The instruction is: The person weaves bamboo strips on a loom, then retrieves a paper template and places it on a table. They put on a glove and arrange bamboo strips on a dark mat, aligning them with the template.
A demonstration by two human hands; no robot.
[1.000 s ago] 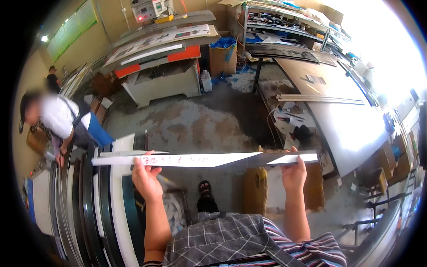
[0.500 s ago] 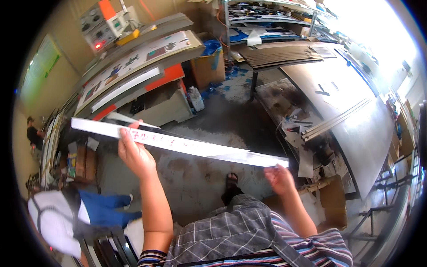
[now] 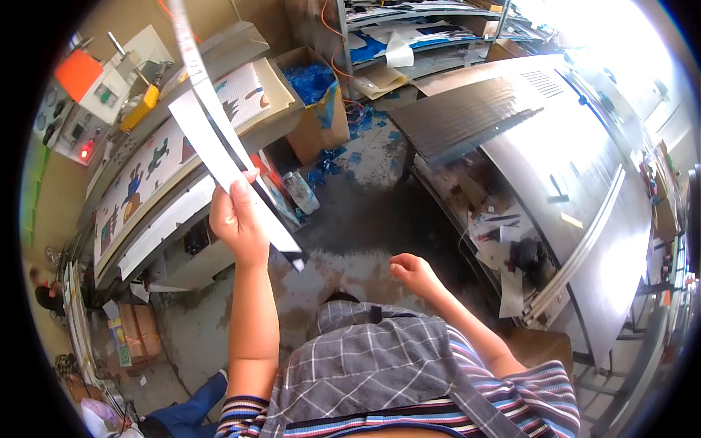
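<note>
I see the long white strip (image 3: 219,146) with its dark edge raised steeply over the print table (image 3: 168,182), one end up high. My left hand (image 3: 237,219) pinches it, thumb on top. My right hand (image 3: 413,273) hangs loose, fingers half curled, holding nothing.

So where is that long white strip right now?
In the head view, the long white strip is on the person's left, gripped only by the left hand and slanting up over the printed-panel table. The right hand hangs empty, apart from it.
</note>
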